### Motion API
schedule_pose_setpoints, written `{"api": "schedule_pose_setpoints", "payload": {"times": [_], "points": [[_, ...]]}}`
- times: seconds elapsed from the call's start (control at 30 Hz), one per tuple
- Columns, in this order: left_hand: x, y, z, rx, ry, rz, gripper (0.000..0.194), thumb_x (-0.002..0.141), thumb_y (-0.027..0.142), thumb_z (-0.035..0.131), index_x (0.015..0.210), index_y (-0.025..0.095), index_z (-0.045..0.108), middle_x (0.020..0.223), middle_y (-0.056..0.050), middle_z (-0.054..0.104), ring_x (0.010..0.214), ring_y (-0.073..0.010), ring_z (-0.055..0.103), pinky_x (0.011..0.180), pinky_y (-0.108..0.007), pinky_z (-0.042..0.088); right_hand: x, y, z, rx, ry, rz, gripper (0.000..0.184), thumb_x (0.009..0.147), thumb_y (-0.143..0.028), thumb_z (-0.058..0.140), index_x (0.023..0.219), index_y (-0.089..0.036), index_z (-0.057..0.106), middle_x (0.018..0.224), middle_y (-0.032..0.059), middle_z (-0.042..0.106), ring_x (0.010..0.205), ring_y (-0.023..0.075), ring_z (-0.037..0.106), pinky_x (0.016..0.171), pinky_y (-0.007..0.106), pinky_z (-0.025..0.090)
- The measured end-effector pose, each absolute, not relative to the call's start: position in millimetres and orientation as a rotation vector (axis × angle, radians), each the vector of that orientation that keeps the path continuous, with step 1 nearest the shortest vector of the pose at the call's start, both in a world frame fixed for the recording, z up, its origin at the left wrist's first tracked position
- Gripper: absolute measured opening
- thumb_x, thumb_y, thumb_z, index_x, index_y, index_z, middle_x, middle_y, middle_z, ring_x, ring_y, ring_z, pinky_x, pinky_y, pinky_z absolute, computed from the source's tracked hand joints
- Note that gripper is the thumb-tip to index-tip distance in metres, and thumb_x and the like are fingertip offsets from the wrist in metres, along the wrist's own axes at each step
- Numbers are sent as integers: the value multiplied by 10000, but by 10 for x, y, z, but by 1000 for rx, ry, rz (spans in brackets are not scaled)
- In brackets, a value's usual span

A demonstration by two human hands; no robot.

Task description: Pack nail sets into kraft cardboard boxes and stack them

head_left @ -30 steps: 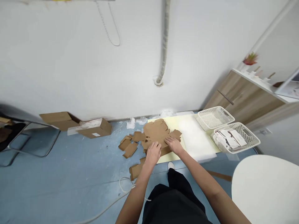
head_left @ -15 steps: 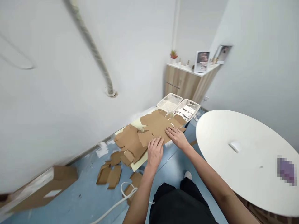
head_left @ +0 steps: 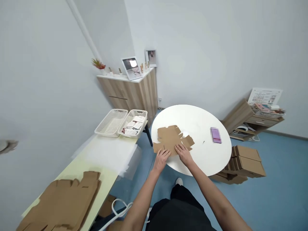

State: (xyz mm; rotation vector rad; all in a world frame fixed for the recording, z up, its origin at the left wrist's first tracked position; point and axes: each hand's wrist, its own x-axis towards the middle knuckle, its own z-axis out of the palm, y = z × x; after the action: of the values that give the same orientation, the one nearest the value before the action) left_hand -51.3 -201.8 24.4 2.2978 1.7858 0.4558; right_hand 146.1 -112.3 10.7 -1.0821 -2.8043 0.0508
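A flat die-cut cardboard box blank [head_left: 169,137] lies on the round white table [head_left: 211,157], near its front edge. My left hand [head_left: 161,159] grips the blank's near edge. My right hand [head_left: 184,154] holds it a little further right, fingers on the brown card. To the left, a stack of similar flat blanks [head_left: 62,202] sits on a pale yellow board [head_left: 106,183]. A small purple object [head_left: 216,135], blurred out, lies on the table to the right of the blank.
Two white plastic baskets [head_left: 121,123] stand at the far end of the board, one holding papers. Folded cardboard boxes [head_left: 240,163] are stacked on the blue floor right of the table. Behind stand a wooden cabinet [head_left: 127,93] and a low shelf [head_left: 255,120].
The view has swung right, bringing the whole round table into sight. The blank has gone from the stack on the board to the tabletop, with both hands still on it.
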Motion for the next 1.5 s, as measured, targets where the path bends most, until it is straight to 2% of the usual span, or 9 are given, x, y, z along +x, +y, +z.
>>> {"api": "schedule_pose_setpoints", "payload": {"times": [0.2,0.33,0.47,0.7,0.77,1.03,1.23,1.4,1.5], "points": [[-369,-1780,-451,2221,1812,211,512,913,75,404,1319,331,582,1384,-36,590,1369,-235,448,1189,-554,218,1878,-1024,-632,-1127,-2908,160,493,917,-86,398,1390,-153,519,1435,144,523,1327,286,471,1078,488,393],[-337,-1790,-601,2209,1907,167,594,885,39,374,1381,333,518,1461,-39,508,1399,-263,404,1177,-640,125,2016,-975,-812,-1034,-2942,194,519,916,-106,410,1431,-142,462,1482,150,464,1346,288,448,1091,482,384],[-277,-1632,-629,2192,2002,186,566,902,73,357,1402,294,502,1462,-71,503,1383,-269,427,1176,-650,57,1937,-798,-831,-1051,-2973,220,479,931,-110,403,1402,-126,486,1460,166,486,1336,278,457,1120,488,343],[-313,-1168,-828,2217,1926,139,462,950,221,397,1398,180,503,1459,-125,502,1369,-281,441,1120,-521,362,1834,-516,-780,-1247,-2980,273,446,949,-134,376,1372,-139,518,1454,159,492,1335,281,447,1118,484,320],[-345,-1090,-898,2265,1863,161,453,956,226,392,1393,177,503,1467,-123,493,1372,-278,437,1097,-491,401,1869,-490,-758,-1290,-2959,290,444,951,-136,371,1367,-146,525,1457,155,490,1335,280,444,1114,478,317],[-370,-901,-961,2405,1668,275,344,960,195,421,1249,189,607,1375,-119,578,1297,-252,519,1078,-445,433,1851,-535,-557,-1420,-2837,395,363,954,-170,429,1261,-154,621,1389,153,546,1283,286,484,1084,461,343],[-534,-899,-915,2420,1475,315,312,981,203,379,1146,212,643,1275,-83,638,1122,-205,615,971,-391,516,1725,-562,-338,-1570,-2791,630,299,964,-230,451,995,-176,744,1088,134,652,1007,252,613,869,363,461],[-537,-856,-726,2415,1475,246,296,954,138,373,1032,183,655,1160,-94,645,996,-215,616,908,-397,512,1594,-424,-241,-1705,-2686,809,246,910,-211,525,910,-188,770,1048,137,662,1016,263,606,858,347,452],[-410,-822,-620,2382,1537,250,266,933,125,403,1017,188,648,1093,-89,637,1004,-222,598,960,-429,468,1482,-363,-248,-1729,-2647,872,200,868,-183,572,846,-185,771,999,134,684,993,266,614,834,333,451]]}}
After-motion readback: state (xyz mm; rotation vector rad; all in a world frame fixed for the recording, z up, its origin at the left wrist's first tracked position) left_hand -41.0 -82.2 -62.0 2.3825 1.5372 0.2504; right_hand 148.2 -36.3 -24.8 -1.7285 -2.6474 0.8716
